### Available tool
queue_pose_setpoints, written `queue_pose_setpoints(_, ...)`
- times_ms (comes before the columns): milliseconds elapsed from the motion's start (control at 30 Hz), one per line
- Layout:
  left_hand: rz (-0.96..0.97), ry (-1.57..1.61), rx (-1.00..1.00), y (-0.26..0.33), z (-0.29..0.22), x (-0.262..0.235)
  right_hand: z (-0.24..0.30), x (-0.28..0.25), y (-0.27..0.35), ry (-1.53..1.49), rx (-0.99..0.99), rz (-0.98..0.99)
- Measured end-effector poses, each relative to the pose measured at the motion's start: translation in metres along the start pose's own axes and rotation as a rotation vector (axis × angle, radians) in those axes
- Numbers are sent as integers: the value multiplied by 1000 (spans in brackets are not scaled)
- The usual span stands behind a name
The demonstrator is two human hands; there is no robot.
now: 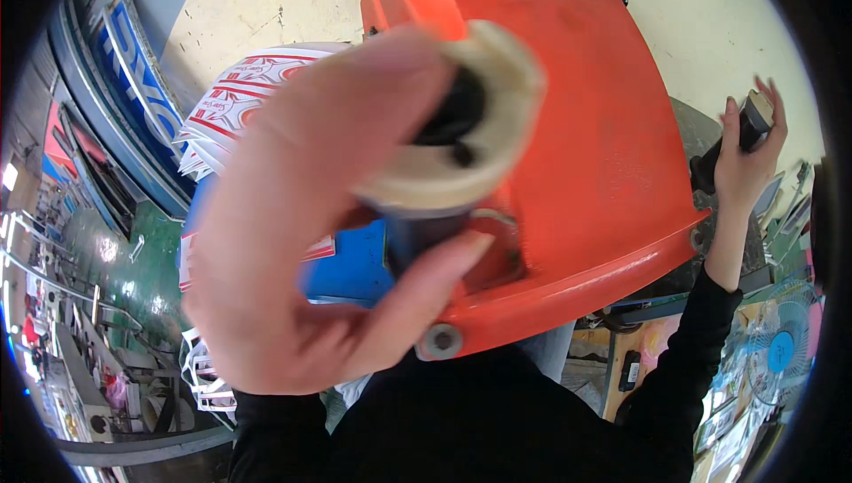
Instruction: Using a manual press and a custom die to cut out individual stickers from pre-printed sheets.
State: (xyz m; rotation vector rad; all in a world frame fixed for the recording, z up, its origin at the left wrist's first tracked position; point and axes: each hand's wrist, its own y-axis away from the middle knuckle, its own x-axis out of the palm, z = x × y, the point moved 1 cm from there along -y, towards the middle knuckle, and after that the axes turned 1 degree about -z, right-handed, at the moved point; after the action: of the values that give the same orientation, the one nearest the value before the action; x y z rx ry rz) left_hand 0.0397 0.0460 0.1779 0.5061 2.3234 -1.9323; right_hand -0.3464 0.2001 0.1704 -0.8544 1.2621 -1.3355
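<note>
My left hand (275, 208) fills the near left, slightly blurred. Its fingers and thumb wrap round a dark upright handle with a cream top (510, 119) and a black centre, at the left front corner of an orange machine head (586, 137). Far to the right, my right hand (745, 164) closes round a second black handle (757, 122) with a cream top, beside the machine's right edge. The palm-side grip on the left handle is partly hidden by my own fingers.
White sheets printed in red (235, 106) lie stacked left of the machine, near a blue board (355, 261) under its left edge. Metal frames and a blue sign (146, 75) lean further left. A blue fan (781, 354) stands at lower right.
</note>
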Motion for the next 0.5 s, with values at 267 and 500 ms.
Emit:
queue_pose_setpoints(267,109,-341,-37,2,-1,-36,19,6,5,-336,-23,-29)
queue_pose_setpoints(500,186,-314,50,15,12,-44,24,8,19,-382,5,-36)
